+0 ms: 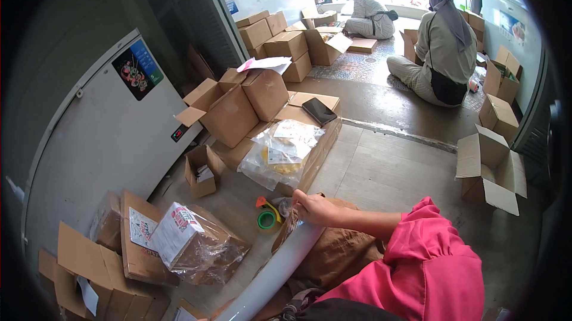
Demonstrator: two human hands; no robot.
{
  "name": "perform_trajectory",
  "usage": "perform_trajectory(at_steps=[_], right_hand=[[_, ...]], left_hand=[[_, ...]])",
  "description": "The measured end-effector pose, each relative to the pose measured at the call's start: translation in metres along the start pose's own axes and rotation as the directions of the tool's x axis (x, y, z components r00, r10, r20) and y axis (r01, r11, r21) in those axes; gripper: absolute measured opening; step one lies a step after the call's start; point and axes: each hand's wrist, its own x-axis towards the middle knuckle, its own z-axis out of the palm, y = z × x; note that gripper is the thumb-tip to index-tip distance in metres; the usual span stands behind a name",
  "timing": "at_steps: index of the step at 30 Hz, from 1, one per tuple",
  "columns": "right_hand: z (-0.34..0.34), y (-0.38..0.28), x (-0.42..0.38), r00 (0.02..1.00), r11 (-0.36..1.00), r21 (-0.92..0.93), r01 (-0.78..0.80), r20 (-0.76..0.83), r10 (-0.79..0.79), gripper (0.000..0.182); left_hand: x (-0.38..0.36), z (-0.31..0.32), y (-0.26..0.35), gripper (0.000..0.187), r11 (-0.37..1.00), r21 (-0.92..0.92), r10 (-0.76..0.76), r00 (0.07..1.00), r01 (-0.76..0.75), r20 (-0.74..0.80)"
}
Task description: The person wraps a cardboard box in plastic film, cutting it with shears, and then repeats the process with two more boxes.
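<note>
A long roll of clear plastic wrap (pixel 277 272) slants across my lap, from the bottom edge up to my right hand (pixel 313 208). My right hand is closed at the upper end of the roll, fingers bent round the edge of the film. Of my left hand, only a sliver seems to show at the bottom edge beside the roll's lower end; its fingers are hidden. Just left of my right hand, a green tape roll (pixel 266 220) and an orange-and-yellow tape dispenser (pixel 271 206) rest on the floor.
Ahead, a large carton (pixel 325 142) carries a clear bag (pixel 283 148) and a phone (pixel 319 111). A film-wrapped parcel (pixel 208 246) and open boxes (pixel 83 273) stand left, by a white freezer (pixel 107 136). An open carton (pixel 491 169) stands right. Two people sit farther back.
</note>
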Motion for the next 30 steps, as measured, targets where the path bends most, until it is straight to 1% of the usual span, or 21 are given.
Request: perform_trajectory(at_steps=[2, 3, 4, 6, 7, 8, 10, 11, 13, 14, 16, 17, 19, 20, 22, 24, 26, 27, 28, 29, 30], right_hand=[[-0.001, -0.002, 0.002, 0.998, 0.986, 0.155, -0.053, 0.03, 0.049, 0.016], [0.002, 0.004, 0.005, 0.999, 0.976, 0.213, -0.046, 0.032, 0.04, 0.019], [0.0, 0.004, 0.007, 0.998, 0.978, 0.205, -0.041, 0.047, 0.032, 0.019], [-0.005, 0.003, 0.01, 0.987, 0.96, 0.28, -0.026, 0.157, -0.019, 0.022], [-0.006, 0.002, 0.011, 0.985, 0.961, 0.274, 0.041, 0.15, -0.085, 0.022], [-0.011, 0.002, 0.012, 0.987, 0.965, 0.26, 0.038, 0.139, -0.076, 0.022], [-0.016, -0.001, 0.022, 0.937, 0.999, 0.021, 0.04, 0.345, -0.044, 0.021], [-0.014, -0.002, 0.022, 0.937, 0.999, 0.02, 0.038, 0.347, -0.042, 0.021], [-0.011, -0.006, 0.023, 0.951, 0.997, 0.065, 0.033, 0.306, -0.052, 0.017], [-0.009, -0.009, 0.023, 0.949, 0.997, 0.065, 0.034, 0.311, -0.052, 0.017], [-0.005, -0.014, 0.021, 0.97, 0.986, 0.163, -0.02, 0.243, -0.021, 0.014], [-0.001, -0.012, 0.019, 0.969, 0.987, 0.161, -0.022, 0.246, -0.018, 0.014], [0.005, -0.008, 0.015, 0.987, 0.956, 0.293, -0.027, 0.161, -0.021, 0.012], [0.005, -0.007, 0.013, 0.987, 0.957, 0.289, -0.032, 0.162, -0.017, 0.012], [0.006, -0.006, 0.01, 0.996, 0.951, 0.308, 0.032, 0.069, -0.056, 0.011], [-0.001, -0.013, 0.002, 0.999, 0.957, 0.287, 0.033, 0.026, -0.042, 0.01], [-0.006, -0.016, -0.003, 0.999, 0.964, 0.264, 0.034, -0.021, -0.029, 0.009], [-0.007, -0.015, -0.004, 0.995, 0.965, 0.252, 0.076, -0.077, -0.059, 0.009], [-0.008, -0.016, -0.005, 0.988, 0.964, 0.237, 0.117, -0.128, -0.088, 0.008], [-0.01, -0.02, -0.007, 0.989, 0.965, 0.24, 0.108, -0.124, -0.08, 0.008], [-0.014, -0.028, -0.007, 0.983, 0.967, 0.214, 0.14, -0.147, -0.11, 0.007]], left_hand=[[0.004, -0.003, -0.01, 0.019, 0.974, 0.15, 0.146, 0.976, -0.17, 0.159], [0.008, -0.001, -0.01, 0.019, 0.987, 0.083, 0.12, 0.98, -0.135, 0.159], [0.011, -0.003, -0.003, 0.019, 0.99, 0.073, 0.11, 0.983, -0.122, 0.149], [0.018, -0.004, 0.009, 0.018, 0.998, -0.012, 0.062, 0.971, -0.061, 0.231], [0.021, -0.002, -0.001, 0.018, 0.997, -0.063, 0.056, 0.968, -0.042, 0.243], [0.027, -0.001, -0.002, 0.018, 0.996, -0.074, 0.073, 0.966, -0.056, 0.249], [0.03, -0.004, -0.002, 0.016, 0.996, -0.074, 0.074, 0.954, -0.055, 0.29], [0.032, -0.003, -0.007, 0.016, 0.996, -0.075, 0.073, 0.954, -0.053, 0.292], [0.037, 0.002, -0.02, 0.014, 0.996, -0.071, -0.037, 0.952, 0.061, 0.302], [0.038, 0.005, -0.026, 0.014, 0.995, -0.074, -0.041, 0.953, 0.066, 0.301], [0.039, 0.009, -0.034, 0.013, 0.996, -0.092, 0.035, 0.954, -0.008, 0.297], [0.04, 0.011, -0.035, 0.013, 0.996, -0.094, 0.034, 0.954, -0.006, 0.299], [0.04, 0.015, -0.029, 0.013, 0.986, 0.03, 0.157, 0.969, -0.166, 0.191], [0.039, 0.017, -0.024, 0.013, 0.986, 0.026, 0.158, 0.968, -0.166, 0.194], [0.036, 0.016, -0.004, 0.015, 0.967, -0.247, 0.065, 0.997, -0.053, 0.039], [0.031, 0.017, -0.014, 0.017, 0.963, -0.252, 0.101, 0.995, -0.097, 0.006], [0.026, 0.018, -0.017, 0.015, 0.923, -0.384, 0.029, 1.0, -0.032, -0.011], [0.024, 0.015, -0.006, 0.014, 0.898, -0.431, 0.088, 0.996, -0.089, -0.022], [0.023, 0.009, 0.011, 0.014, 0.898, -0.433, 0.086, 0.996, -0.084, -0.015], [0.021, 0.001, 0.029, 0.016, 0.973, -0.229, 0.035, 0.992, -0.006, 0.121], [0.019, -0.002, 0.038, 0.017, 0.999, -0.007, -0.045, 0.97, 0.048, 0.24]])
